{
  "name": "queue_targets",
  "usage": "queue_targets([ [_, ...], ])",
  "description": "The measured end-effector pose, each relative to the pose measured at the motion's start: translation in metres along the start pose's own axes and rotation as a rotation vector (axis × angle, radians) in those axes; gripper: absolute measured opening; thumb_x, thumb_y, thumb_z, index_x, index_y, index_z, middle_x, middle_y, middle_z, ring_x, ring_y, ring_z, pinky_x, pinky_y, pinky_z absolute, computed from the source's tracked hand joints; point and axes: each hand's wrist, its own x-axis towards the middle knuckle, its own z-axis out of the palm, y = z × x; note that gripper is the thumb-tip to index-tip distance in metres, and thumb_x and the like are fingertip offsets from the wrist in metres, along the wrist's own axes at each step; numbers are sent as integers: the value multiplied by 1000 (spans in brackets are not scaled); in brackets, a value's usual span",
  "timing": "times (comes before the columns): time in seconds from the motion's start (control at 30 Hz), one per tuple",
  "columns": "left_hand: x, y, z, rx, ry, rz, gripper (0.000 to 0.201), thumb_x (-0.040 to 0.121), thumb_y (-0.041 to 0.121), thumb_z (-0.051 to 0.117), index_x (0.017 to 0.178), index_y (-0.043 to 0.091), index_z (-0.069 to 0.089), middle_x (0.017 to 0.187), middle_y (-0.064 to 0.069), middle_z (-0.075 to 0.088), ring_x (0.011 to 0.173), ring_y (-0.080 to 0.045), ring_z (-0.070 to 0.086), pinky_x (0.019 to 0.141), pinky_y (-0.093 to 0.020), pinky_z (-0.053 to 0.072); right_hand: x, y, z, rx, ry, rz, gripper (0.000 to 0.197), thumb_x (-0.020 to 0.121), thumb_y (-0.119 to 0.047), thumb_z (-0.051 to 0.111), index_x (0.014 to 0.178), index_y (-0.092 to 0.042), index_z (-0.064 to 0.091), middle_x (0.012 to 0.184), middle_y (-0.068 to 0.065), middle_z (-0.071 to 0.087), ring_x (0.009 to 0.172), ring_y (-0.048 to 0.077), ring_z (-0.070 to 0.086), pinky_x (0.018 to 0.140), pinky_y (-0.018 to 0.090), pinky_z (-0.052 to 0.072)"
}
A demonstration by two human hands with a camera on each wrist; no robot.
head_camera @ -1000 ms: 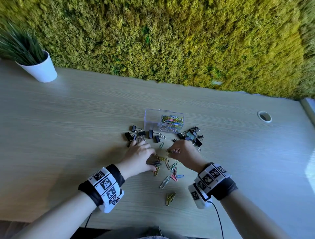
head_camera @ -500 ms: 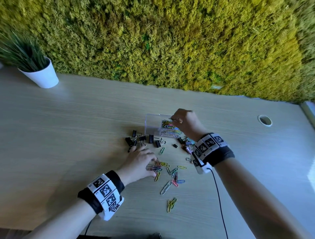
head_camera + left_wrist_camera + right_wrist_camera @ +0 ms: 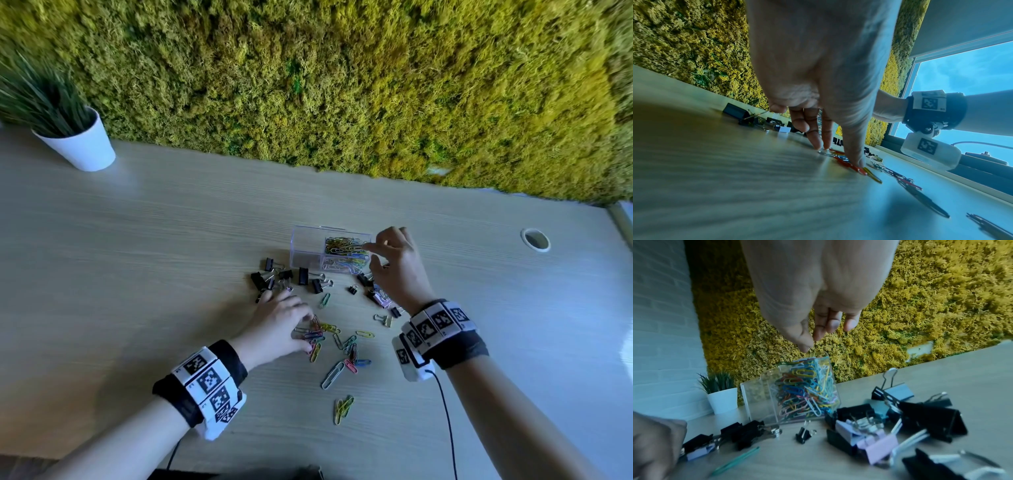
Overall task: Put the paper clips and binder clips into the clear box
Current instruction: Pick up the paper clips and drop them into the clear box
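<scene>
Nearest the lower edge of the head view, a small bunch of yellow-green paper clips (image 3: 343,407) is lying alone on the bench (image 3: 144,260), with a large silver clip (image 3: 332,375) just above it. I am counting roughly fifteen loose paper clips in the scatter at frame centre; overlaps are preventing an exact count.

The left hand (image 3: 281,325) is resting at the left edge of that scatter, fingers (image 3: 816,142) extended and pressing flat on a few clips, grasping nothing. Judgement: the clips are light, thin, stiff wire, lying flush on a smooth surface, so they are likely hard to lift straight up; sliding them together, then pinching, looks better.

Farther up, black binder clips (image 3: 303,275) are sitting in two groups just below the clear box (image 3: 308,255): about eight at left, and a tangled heap at right, including a lilac one (image 3: 877,444), too jumbled to count. Judgement: these are heavier and rigid, best taken by the body or wire handles, which snag each other.

The right hand (image 3: 397,263) is hovering at the box's right end, thumb and forefinger close together over the filled compartment; whether a clip is pinched, I cannot tell. One box, two compartments: the right packed with coloured clips, the left appearing empty.
</scene>
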Motion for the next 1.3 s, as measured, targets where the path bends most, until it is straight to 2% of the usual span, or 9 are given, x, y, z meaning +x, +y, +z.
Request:
queue_targets([
  [0.3,-1,4,-5,45,-14,-8,55,73,59,64,119,30,54,125,11,53,129,-15,34,103,-36,22,-2,-17,-3,-75,-137,22,46,71,-5,45,108,-19,68,90,9,54,86,27,47,72,39,46],
  [0.43,-2,6,-6,42,-12,-2,56,74,58,64,120,28,54,127,10,53,130,-15,34,104,-36,21,-3,-23,2,-177,-225,28,49,70,-1,55,113,-22,64,92,9,53,88,27,47,71,42,47],
  [0.6,-5,9,-7,50,-35,-18,57,73,57,66,119,26,55,130,7,53,135,-19,30,109,-40,18,-11,-26,-8,-49,-145,40,48,73,-3,64,119,-17,61,95,8,53,88,24,48,75,34,46],
  [0.7,-6,8,-8,95,-28,-27,58,66,63,67,109,25,56,128,7,54,134,-17,30,106,-38,19,-34,-32,-19,120,-378,107,56,74,-21,74,127,-17,53,108,1,51,84,14,51,74,31,49],
  [0.8,-8,8,-7,139,-20,-16,72,54,79,57,102,26,50,117,8,57,123,-16,38,94,-36,25,-70,-34,-22,105,-736,142,81,67,-37,78,137,-19,40,131,-2,40,95,6,44,90,24,47],
  [0.9,-9,16,-1,185,17,41,87,49,92,45,103,23,40,107,5,51,100,-15,41,89,-36,33,-100,-29,-14,75,-857,163,90,62,-38,81,137,-26,34,116,-4,38,93,9,42,86,18,43],
  [1.03,-8,40,9,233,45,124,93,50,96,39,103,18,37,102,0,42,89,-17,36,83,-37,35,-103,-31,0,94,-722,117,75,64,-42,80,128,-25,46,103,-8,40,88,9,43,76,18,36],
  [1.2,-8,59,19,246,-6,163,103,51,91,47,113,9,38,117,-9,40,107,-26,35,92,-43,27,-82,-28,3,113,-551,166,58,67,-29,80,117,-12,57,102,5,53,82,21,57,70,26,42],
  [1.3,-11,65,27,311,-101,203,117,53,90,48,130,3,30,133,-15,32,120,-30,27,104,-51,19,-80,-21,-5,158,-467,204,53,69,-32,79,115,-13,59,94,-4,48,66,6,47,64,23,38],
])
